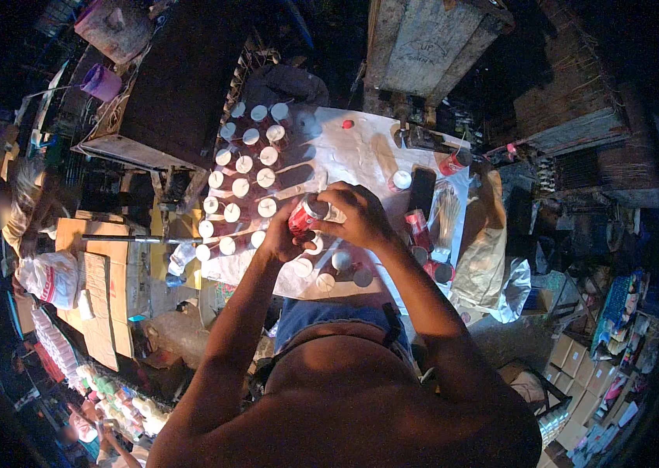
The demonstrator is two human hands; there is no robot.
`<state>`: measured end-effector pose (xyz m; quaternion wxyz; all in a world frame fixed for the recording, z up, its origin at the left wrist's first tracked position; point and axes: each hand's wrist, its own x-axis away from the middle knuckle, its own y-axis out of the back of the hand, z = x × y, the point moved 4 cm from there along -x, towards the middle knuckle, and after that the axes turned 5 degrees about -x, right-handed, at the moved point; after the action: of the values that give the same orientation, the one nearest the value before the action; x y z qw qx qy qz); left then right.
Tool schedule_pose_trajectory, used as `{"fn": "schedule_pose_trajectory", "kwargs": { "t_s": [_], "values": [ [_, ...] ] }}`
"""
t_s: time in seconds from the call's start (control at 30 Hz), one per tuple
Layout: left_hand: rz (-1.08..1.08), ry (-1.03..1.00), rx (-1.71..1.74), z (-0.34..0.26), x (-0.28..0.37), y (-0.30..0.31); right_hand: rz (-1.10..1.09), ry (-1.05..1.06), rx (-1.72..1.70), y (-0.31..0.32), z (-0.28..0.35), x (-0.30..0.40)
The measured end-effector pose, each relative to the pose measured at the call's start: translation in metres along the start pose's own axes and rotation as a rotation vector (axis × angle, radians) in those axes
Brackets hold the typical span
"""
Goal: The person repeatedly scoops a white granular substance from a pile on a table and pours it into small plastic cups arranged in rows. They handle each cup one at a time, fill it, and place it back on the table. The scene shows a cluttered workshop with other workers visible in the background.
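My left hand grips a red labelled cylinder with a dark round top, held tilted above the table. My right hand is at the same cylinder, thumb and fingers around its upper end. To the left stand several rows of red cylinders with white round tops, some with a thin cord on top. More white-topped cylinders stand just below my hands. A lone white-topped cylinder is right of my right hand. Red cylinders with dark tops lie or stand at the table's right side.
White sheeting covers the table, with a small red object on it. A bundle of thin strands lies at right, beside brown paper. Wooden boxes stand beyond. Cardboard and another person's arm are at left.
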<state>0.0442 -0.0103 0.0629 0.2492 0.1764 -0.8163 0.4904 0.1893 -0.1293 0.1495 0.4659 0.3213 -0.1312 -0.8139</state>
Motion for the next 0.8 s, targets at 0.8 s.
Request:
{"fn": "schedule_pose_trajectory", "kwargs": {
  "t_s": [0.8],
  "values": [
    [-0.043, -0.113, -0.031, 0.025, -0.013, -0.027, -0.232, -0.158, -0.114, -0.026, -0.022, 0.016]
  ]
}}
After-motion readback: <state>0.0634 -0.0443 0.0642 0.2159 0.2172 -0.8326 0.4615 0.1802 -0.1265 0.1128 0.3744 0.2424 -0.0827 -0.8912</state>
